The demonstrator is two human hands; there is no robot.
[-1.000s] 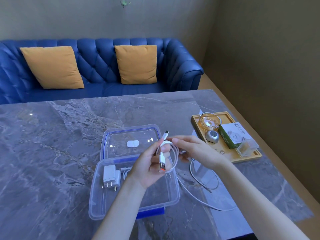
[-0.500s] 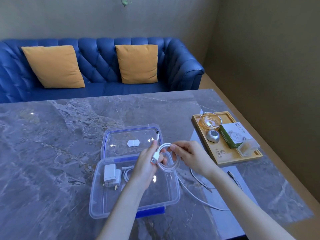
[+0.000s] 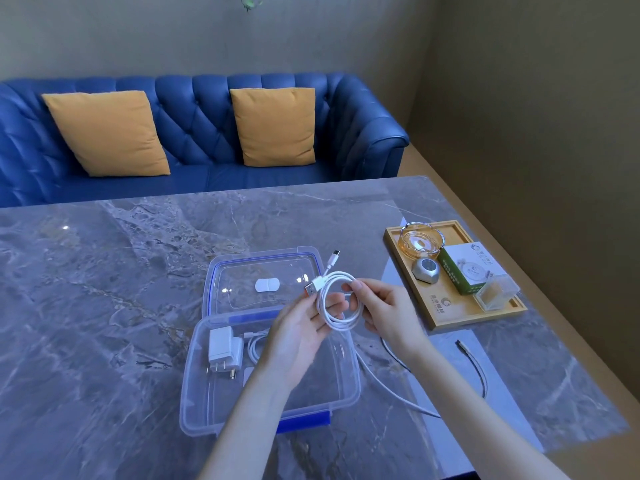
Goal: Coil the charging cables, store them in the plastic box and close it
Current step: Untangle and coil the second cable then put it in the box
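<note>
Holding a coiled white cable [image 3: 337, 301] above the open plastic box [image 3: 207, 382], both forearms reaching in from below. Left hand [image 3: 298, 336] palm-up, fingers [image 3: 327, 303] closed on the loop's left side by the orange-tipped plug. Right hand [image 3: 384, 311] pinching the loop's right side. Smooth round loops, one small connector sticking up. Clear box on the grey marbled desk [image 3: 104, 306], white charger [image 3: 221, 346] and another cable inside; blue-edged lid [image 3: 263, 278] lying behind. A second white cable [image 3: 391, 389] trailing loose on the desk.

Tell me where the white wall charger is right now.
The white wall charger lies inside the open plastic box, at its left end, beside a coiled cable and left of the left hand.
</note>
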